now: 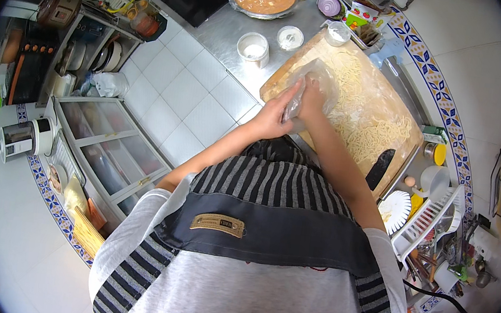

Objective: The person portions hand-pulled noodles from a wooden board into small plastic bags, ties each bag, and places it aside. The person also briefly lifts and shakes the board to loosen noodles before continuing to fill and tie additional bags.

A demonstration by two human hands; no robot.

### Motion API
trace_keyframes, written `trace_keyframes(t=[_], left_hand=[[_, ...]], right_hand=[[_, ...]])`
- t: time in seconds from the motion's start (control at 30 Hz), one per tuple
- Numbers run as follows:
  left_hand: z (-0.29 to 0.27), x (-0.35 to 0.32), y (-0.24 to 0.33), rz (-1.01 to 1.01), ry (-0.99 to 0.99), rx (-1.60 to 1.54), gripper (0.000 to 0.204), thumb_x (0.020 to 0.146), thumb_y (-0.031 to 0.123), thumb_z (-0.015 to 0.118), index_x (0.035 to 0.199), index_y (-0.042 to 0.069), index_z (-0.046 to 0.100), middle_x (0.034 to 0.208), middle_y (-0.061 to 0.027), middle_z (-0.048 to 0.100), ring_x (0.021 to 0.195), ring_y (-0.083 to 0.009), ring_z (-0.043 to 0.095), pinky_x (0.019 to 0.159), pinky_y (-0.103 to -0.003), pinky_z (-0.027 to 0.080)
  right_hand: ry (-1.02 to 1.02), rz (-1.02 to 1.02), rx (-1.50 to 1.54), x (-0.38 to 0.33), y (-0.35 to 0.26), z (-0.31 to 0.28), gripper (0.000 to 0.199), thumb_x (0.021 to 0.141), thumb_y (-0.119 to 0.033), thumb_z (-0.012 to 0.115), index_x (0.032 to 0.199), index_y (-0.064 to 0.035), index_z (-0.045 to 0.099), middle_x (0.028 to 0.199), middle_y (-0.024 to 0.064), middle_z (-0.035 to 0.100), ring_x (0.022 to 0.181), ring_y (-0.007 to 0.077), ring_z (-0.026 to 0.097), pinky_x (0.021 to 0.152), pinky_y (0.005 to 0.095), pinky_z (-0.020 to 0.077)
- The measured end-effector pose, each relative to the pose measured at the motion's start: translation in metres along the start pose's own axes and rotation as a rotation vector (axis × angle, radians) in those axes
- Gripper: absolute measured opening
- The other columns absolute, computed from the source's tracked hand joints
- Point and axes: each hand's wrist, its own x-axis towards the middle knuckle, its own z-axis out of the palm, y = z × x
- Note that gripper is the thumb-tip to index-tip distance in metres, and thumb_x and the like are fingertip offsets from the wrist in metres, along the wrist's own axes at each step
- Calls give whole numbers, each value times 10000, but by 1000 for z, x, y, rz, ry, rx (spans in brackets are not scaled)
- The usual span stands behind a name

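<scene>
We've got both hands on the clear plastic bag at the near-left corner of the wooden board: left hand pinching its lower end, right hand closed on it just above. The bag rests on the board, beside the cut noodles. Risks: the thin film slips or tears under the pull, flour makes the grip slick, and the black knife near the right forearm could get knocked off the board onto the worktop.
</scene>
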Motion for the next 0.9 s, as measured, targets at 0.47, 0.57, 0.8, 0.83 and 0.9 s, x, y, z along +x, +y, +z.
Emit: trace_keyframes(t=[0.47, 0.57, 0.8, 0.83, 0.9], left_hand=[[-20, 2, 0, 46, 206, 274, 941, 633, -46, 540, 1486, 77, 162, 1436, -244, 344, 1260, -338, 453, 988, -308, 398], [-21, 4, 3, -77, 160, 39, 925, 632, -46, 542, 1477, 47, 177, 1446, -231, 336, 1361, -337, 315, 1080, -321, 294], [-7, 12, -5, 25, 144, 69, 915, 651, -64, 515, 1490, 88, 183, 1472, -164, 329, 1297, -224, 397, 972, -261, 366], [-7, 12, -7, 51, 154, 119, 915, 651, -63, 514, 1491, 91, 183, 1472, -167, 328, 1294, -232, 404, 970, -265, 372], [-8, 11, -10, 42, 166, 160, 916, 650, -58, 514, 1491, 91, 181, 1472, -176, 323, 1304, -256, 400, 982, -278, 370]], right_hand=[[-437, -60, 1217, 4, 62, -69, 501, 753, -115, 718, 1214, 1, 559, 1108, 69, 615, 987, 146, 576, 867, 291, 459], [-352, -82, 1012, 0, 67, -93, 460, 780, -127, 695, 1200, 11, 567, 1081, 79, 632, 961, 157, 589, 849, 301, 466], [-224, -45, 970, -2, 44, -95, 362, 875, -163, 624, 1203, -20, 571, 1043, 55, 635, 932, 118, 586, 816, 266, 474], [-164, -31, 805, -2, 43, -94, 365, 881, -169, 621, 1211, -25, 565, 1047, 54, 633, 930, 112, 585, 813, 262, 476], [-265, 28, 1124, -5, 42, -92, 379, 884, -176, 619, 1227, -29, 551, 1060, 65, 633, 932, 129, 592, 816, 273, 480]])
